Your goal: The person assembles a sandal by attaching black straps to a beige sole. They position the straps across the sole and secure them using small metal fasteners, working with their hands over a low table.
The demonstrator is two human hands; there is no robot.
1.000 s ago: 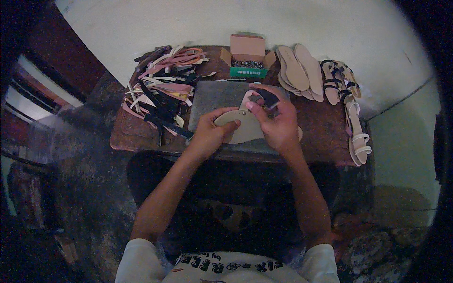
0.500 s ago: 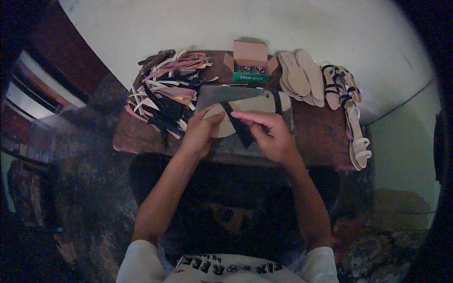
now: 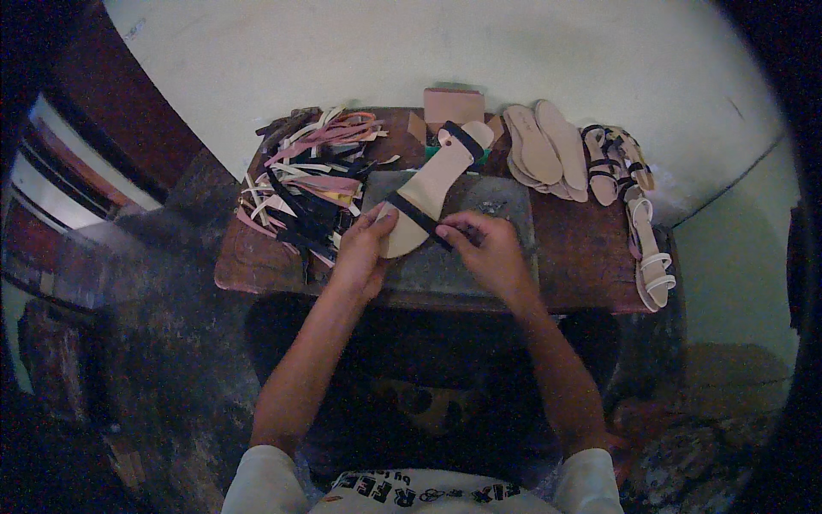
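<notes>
A beige sandal sole (image 3: 435, 177) is held above the dark grey slab (image 3: 503, 244), tilted with its heel pointing up and right. My left hand (image 3: 366, 248) grips its toe end, the thumb on top and the other fingers underneath. Across the front part runs a wide black strap (image 3: 417, 217). The strap's right end is pinched between the thumb and fingers of my right hand (image 3: 482, 250). Another black strap (image 3: 463, 141) crosses the sole near the heel.
Left on the brown table (image 3: 582, 257) lies a heap of loose straps (image 3: 308, 184) in several colours. An open cardboard box (image 3: 454, 105) stands behind the sandal. Loose beige soles (image 3: 548, 150), black-strapped sandals (image 3: 604, 164) and a white-strapped sandal (image 3: 651, 257) lie on the right.
The sandal has turned, its heel end swinging up and leftward in front of the box. My right hand has moved slightly down and now pinches the strap's end.
</notes>
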